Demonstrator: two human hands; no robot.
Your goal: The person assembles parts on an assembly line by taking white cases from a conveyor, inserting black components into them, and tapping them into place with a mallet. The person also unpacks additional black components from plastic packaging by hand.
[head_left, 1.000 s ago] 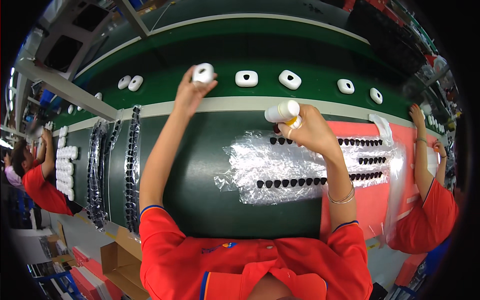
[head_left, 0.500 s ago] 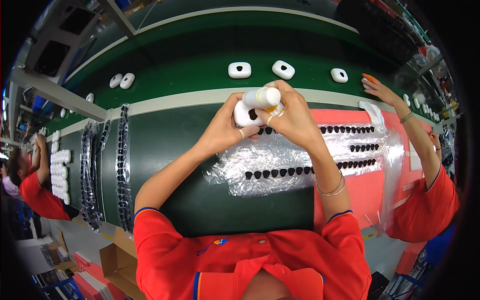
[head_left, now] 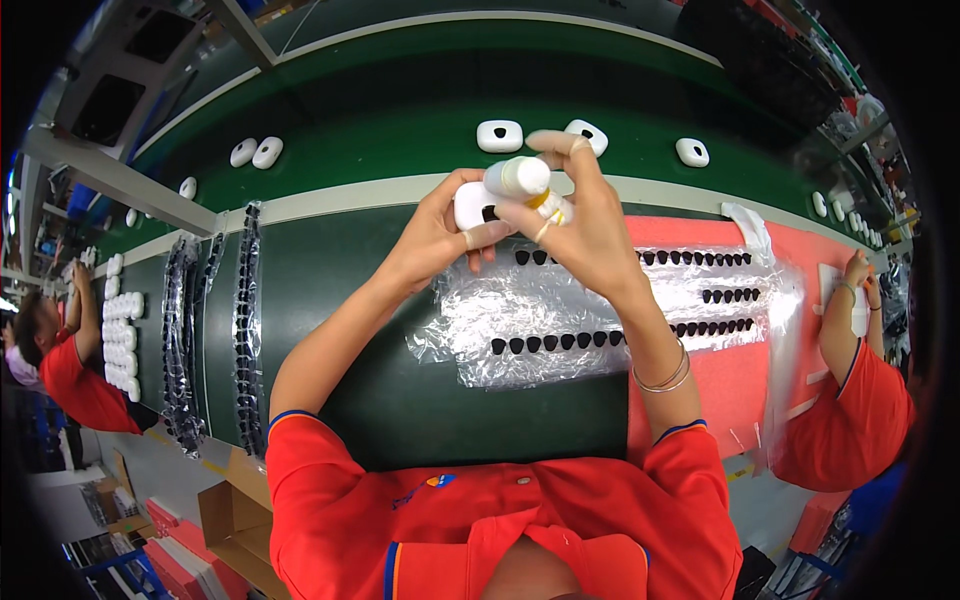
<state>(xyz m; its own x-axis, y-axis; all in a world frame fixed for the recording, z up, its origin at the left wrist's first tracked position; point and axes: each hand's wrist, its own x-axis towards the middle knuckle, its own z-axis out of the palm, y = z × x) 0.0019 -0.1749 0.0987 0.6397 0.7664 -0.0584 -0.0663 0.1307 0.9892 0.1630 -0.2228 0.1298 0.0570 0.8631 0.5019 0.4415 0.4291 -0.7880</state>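
My left hand [head_left: 440,232] grips a rounded white plastic case [head_left: 474,204] with a black teardrop-shaped spot, its thumb along the near side. Above the case, a small bottle [head_left: 506,179] with a white cap lies tilted between my hands. It seems to be held in the curled lower fingers of my right hand [head_left: 580,215], though the grip is partly hidden. The right thumb reaches to the black spot, and the raised upper fingers are slightly blurred. Something yellow and white shows by the curled fingers. Pale covers or bands are on some fingers.
Beyond the pale rail, a green conveyor [head_left: 400,130] carries several white cases [head_left: 500,136]. Plastic film [head_left: 540,300] with rows of black pieces lies partly on a pink foam sheet [head_left: 690,390]. Black strips [head_left: 247,330] lie left. Co-workers in red [head_left: 850,420] sit at both sides.
My right upper fingers have lifted off the bottle, away from me. Bottle and case have shifted slightly up and left. Cases on the conveyor moved right; the right co-worker's hand left the belt.
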